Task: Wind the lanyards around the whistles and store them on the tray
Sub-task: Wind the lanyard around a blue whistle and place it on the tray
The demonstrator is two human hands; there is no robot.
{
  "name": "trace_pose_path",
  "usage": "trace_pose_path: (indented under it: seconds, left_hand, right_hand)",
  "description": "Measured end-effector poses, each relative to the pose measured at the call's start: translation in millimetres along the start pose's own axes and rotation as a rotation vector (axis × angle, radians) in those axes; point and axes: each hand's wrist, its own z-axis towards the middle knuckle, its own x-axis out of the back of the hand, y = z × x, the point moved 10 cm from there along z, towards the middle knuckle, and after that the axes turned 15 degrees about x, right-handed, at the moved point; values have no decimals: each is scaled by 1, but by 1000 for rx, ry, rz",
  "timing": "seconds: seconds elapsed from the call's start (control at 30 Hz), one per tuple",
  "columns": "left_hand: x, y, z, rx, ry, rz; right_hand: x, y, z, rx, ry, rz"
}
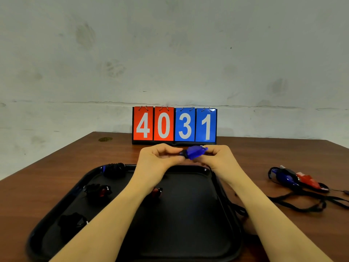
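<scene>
Blue whistle (195, 152) translucent, pinched between both hands, blurred.

— What is seen at the far edge of the wooden table (56, 178)?
— A flip scoreboard (174, 125) is stood there, reading 4031, against a stained pale wall (170, 53).

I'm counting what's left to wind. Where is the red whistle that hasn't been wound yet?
In the head view, the unwound red plastic whistle lies on the brown wooden table, right of the black tray, touching a blue whistle.
</scene>
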Motion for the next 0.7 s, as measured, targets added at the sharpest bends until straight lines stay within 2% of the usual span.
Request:
trace_pose_path:
  seconds: [0.2,0.43,0.53,0.6,0.7]
  left_hand:
    - [12,-8,5,55,77,-144]
    - [18,-10,10,52,153,-43]
    - [16,-9,10,23,151,36]
    - [14,-8,11,6,149,109]
    - [9,-7,11,-19,144,231]
  right_hand:
    - [-19,-8,-2,28,-119,9]
    - [-28,-21,-6,13,-217,42]
    - [-22,-22,-5,43,-149,18]
    - [-14,-24,-2,117,-68,-178]
    - [-18,-41,-2,388,-71,-602]
